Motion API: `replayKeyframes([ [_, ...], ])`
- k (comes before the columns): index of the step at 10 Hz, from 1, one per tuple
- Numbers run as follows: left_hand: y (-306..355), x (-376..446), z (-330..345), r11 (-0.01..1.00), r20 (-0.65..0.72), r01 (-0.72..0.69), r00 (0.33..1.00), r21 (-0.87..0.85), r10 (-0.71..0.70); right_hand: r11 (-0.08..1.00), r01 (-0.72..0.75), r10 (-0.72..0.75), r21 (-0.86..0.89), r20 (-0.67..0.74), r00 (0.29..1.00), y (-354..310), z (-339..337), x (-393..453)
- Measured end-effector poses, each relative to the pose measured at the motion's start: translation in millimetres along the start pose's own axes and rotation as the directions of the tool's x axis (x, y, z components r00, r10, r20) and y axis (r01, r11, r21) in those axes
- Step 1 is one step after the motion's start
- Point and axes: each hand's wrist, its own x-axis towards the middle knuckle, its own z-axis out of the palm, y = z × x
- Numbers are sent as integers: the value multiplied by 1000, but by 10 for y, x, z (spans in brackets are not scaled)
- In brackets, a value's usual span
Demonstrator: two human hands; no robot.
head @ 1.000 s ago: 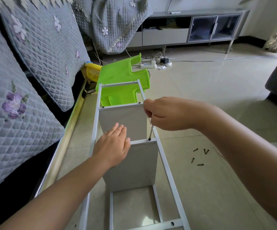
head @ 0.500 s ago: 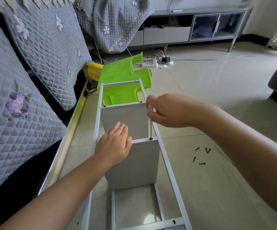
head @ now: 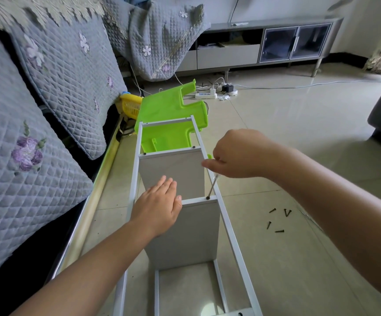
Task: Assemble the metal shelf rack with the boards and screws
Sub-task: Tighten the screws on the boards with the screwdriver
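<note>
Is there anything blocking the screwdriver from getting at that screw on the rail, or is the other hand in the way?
Nothing visible blocks it. The right hand holds the screwdriver with its tip on the screw at the board's top corner. The left hand rests flat on the board's other side, apart from the tool.

Single view only, head-worn, wide-angle; looks forward and steeply down along both forearms onto the floor [head: 298, 137]; sits close above the rack [head: 228, 226], whose rails run from the bottom edge up towards mid-frame; left hand [head: 157, 206] and right hand [head: 237, 156] near the centre, both arms entering from the bottom corners; sofa [head: 48, 110] fills the left side, bent by the lens; far wall with a cabinet [head: 276, 49] along the top, level with the horizon of the shot and well apart from the rack; straight edges bow outward near the borders; no second view, so no shared ground.
</note>
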Motion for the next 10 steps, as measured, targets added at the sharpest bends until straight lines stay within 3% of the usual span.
replayKeyframes([
  [1,6,-2,-4,1000,-10,-3,1000,2,3,976,63,-68,206,17,998,-15,22,-3],
  [2,4,1,-10,1000,-3,1,1000,5,-1,931,106,-158,349,125,979,-18,-12,-59],
  [4,7,-15,-20,1000,0,3,1000,4,-3,960,50,-83,276,108,991,-5,-44,-44],
  [6,17,-14,-25,1000,14,-1,1000,-6,1,999,-39,38,19,65,997,-34,-52,-9],
  [7,19,-22,-40,1000,9,-3,1000,-8,3,1000,-20,19,20,40,999,-60,-48,-42],
  [8,18,-29,-52,1000,11,-3,1000,-10,3,984,94,-106,151,68,992,-67,-54,-80],
  [10,12,-34,-43,1000,12,-1,1000,-13,1,995,47,-59,82,142,988,-23,-75,-55],
])
